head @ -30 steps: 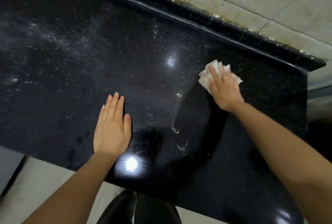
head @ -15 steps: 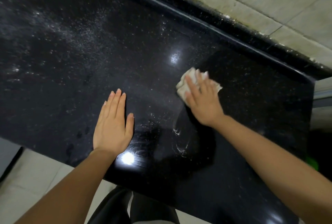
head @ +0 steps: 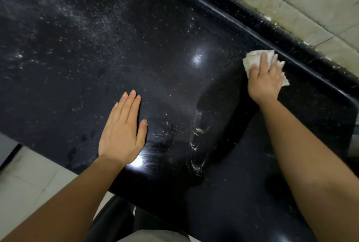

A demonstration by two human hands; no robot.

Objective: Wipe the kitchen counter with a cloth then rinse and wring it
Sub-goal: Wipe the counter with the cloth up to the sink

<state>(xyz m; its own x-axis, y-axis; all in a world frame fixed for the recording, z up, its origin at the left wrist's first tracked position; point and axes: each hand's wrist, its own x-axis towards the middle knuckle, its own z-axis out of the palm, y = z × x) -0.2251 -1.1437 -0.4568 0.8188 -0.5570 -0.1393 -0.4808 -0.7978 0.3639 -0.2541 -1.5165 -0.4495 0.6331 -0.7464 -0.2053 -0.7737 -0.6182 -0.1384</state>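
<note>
A black stone counter (head: 97,57) fills most of the head view, dusted with pale powder on its left and middle. My right hand (head: 266,80) presses a crumpled white cloth (head: 251,60) flat on the counter near the raised back edge at the right. The cloth shows above and to the right of my fingers. My left hand (head: 122,131) lies flat on the counter near its front edge, fingers together and straight, holding nothing. A darker wiped streak runs from the cloth down toward the front edge, with thin white smears beside it.
A raised black back lip (head: 252,33) borders the counter, with a pale tiled wall (head: 310,2) behind it. The counter's right end (head: 351,109) drops off beside my right arm. Light floor tiles (head: 29,179) show below the front edge at the left.
My right hand has slid the cloth back to the right and up to the back lip, after pulling it toward the middle half a second ago. My left hand stays flat in place.
</note>
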